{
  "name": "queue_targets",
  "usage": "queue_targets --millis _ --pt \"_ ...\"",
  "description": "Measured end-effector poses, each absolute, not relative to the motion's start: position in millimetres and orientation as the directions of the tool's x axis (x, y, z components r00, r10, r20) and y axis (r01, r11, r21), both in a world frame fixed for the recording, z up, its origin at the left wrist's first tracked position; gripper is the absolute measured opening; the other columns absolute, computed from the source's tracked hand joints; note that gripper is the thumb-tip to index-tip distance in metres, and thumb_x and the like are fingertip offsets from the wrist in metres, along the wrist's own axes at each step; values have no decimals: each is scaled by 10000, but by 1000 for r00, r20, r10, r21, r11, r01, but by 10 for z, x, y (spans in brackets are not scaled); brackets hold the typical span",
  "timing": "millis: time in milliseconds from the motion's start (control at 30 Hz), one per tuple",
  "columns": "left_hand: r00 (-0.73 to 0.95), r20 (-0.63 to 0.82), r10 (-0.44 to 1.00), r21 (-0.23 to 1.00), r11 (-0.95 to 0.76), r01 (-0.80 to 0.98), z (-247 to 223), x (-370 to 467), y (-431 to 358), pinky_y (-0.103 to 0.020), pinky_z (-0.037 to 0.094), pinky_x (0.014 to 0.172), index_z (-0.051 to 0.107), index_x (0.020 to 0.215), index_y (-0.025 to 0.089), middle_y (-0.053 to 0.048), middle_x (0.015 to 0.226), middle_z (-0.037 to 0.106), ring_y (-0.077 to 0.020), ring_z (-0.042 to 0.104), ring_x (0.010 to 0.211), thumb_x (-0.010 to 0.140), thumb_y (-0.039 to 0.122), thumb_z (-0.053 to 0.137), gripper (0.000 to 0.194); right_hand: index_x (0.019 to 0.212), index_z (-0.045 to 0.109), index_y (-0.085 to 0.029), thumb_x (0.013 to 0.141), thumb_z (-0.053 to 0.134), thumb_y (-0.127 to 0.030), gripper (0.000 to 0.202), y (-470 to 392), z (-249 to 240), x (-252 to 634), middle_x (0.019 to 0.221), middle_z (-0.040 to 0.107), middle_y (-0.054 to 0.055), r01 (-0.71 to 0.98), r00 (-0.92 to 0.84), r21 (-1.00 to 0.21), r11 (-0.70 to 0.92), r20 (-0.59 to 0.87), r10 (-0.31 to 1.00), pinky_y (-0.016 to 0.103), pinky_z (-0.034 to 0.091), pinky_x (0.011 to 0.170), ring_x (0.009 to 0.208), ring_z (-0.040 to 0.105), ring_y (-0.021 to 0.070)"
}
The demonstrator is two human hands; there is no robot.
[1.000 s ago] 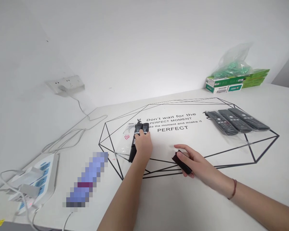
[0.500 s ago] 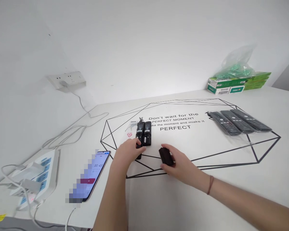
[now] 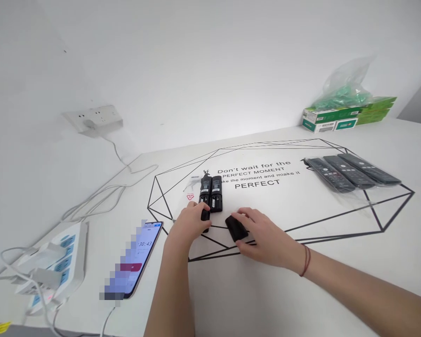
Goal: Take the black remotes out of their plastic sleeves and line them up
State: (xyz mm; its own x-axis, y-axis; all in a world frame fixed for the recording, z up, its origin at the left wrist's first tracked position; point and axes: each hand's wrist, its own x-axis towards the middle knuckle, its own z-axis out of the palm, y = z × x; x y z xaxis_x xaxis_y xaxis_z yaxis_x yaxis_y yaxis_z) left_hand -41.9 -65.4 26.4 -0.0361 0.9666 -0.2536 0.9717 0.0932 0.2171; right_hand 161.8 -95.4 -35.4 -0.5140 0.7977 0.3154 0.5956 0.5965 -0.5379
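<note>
Two black remote controls lie back up side by side, the left remote [image 3: 206, 186] and the right remote [image 3: 216, 187], with their battery compartments uncovered at the near ends. My left hand [image 3: 189, 222] is closed at the near end of the left remote, thumb and fingers on a black piece [image 3: 205, 215] that looks like a battery cover; the fingers partly hide it. To the right, my right hand [image 3: 264, 236] has its thumb and fingers at the edges of another black battery cover [image 3: 236, 228], which is at the table surface.
Several bagged remotes [image 3: 351, 173] lie at the right. Green-and-white boxes [image 3: 331, 117] with a plastic bag [image 3: 347, 89] on top stand at the back right. A phone [image 3: 136, 257], a power strip [image 3: 70, 267] and loose cables [image 3: 108, 192] occupy the left side.
My right hand has shifted slightly, and the cover in it has moved a little left and tilted flatter toward the table. My left hand stays at the left remote's near end.
</note>
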Motion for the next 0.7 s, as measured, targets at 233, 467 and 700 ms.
queue_targets --millis 233,467,700 --pt "-52 -290 956 230 123 965 245 -471 -642 -282 483 699 593 1119 225 -86 1210 549 -216 617 970 732 205 514 396 1048 598 -129 831 463 -138 256 -955 -374 1465 1052 591 141 629 -608 -371 683 313 730 404 490 785 898 561 251" --pt "-37 -263 964 239 102 966 229 -476 -618 -279 490 729 632 1093 204 -106 1219 578 -220 629 962 733 199 525 375 1268 495 -84 868 465 -214 422 -925 -486 1362 1250 541 180 541 -653 -333 772 413 635 448 445 952 1198 450 318" --pt "-30 -235 972 254 91 963 215 -498 -602 -294 500 778 659 1090 195 -109 1202 610 -234 639 977 742 210 514 377 1152 556 -108 771 493 -158 389 -907 -474 1326 1206 562 149 478 -693 -349 806 414 590 428 411 976 1168 474 281"
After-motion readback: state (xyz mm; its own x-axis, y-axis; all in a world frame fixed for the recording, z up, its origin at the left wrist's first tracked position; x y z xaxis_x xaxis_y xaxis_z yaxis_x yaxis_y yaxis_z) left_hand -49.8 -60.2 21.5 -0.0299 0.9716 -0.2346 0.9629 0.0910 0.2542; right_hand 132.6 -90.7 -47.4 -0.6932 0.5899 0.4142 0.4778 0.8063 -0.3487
